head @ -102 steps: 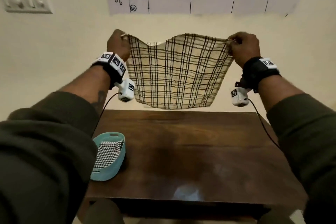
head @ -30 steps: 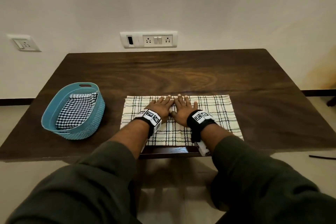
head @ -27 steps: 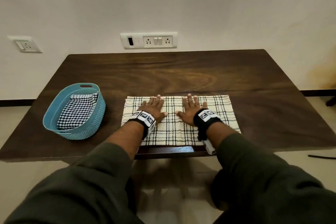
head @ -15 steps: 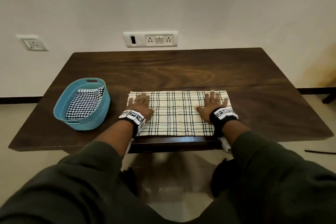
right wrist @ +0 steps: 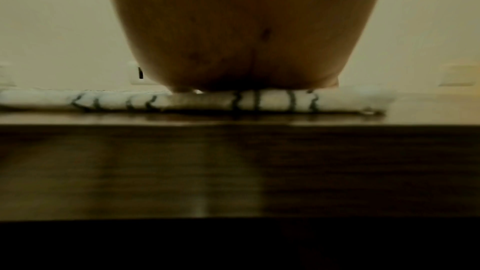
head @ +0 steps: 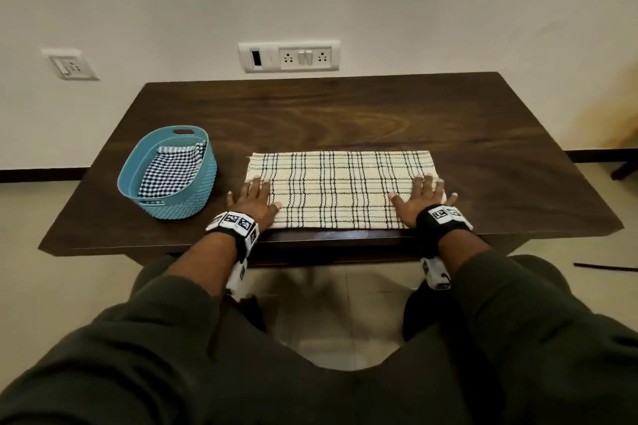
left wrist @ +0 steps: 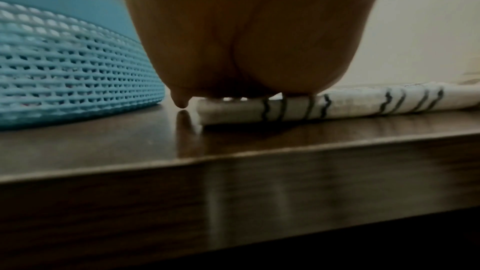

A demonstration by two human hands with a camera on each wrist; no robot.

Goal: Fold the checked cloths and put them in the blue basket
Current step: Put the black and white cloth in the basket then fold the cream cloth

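Both grips are released: the left hand [head: 254, 201] and right hand [head: 420, 201] lie flat with straight fingers on the two ends of the folded cream checked cloth [head: 340, 190], probably to flatten it for the next fold. It lies along the dark wooden tabletop's [head: 345, 117] near edge. Just left stands the blue basket [head: 203, 183], holding a folded black-and-white checked cloth [head: 169, 171]. Behind, a pale wall carries a socket panel [head: 289, 56].

both arms reach forward in dark sleeves, wrists strapped with marker bands. the left hand [head: 253, 201] lies palm down, fingers straight and slightly spread. the right hand [head: 422, 199] lies likewise, well apart from it.
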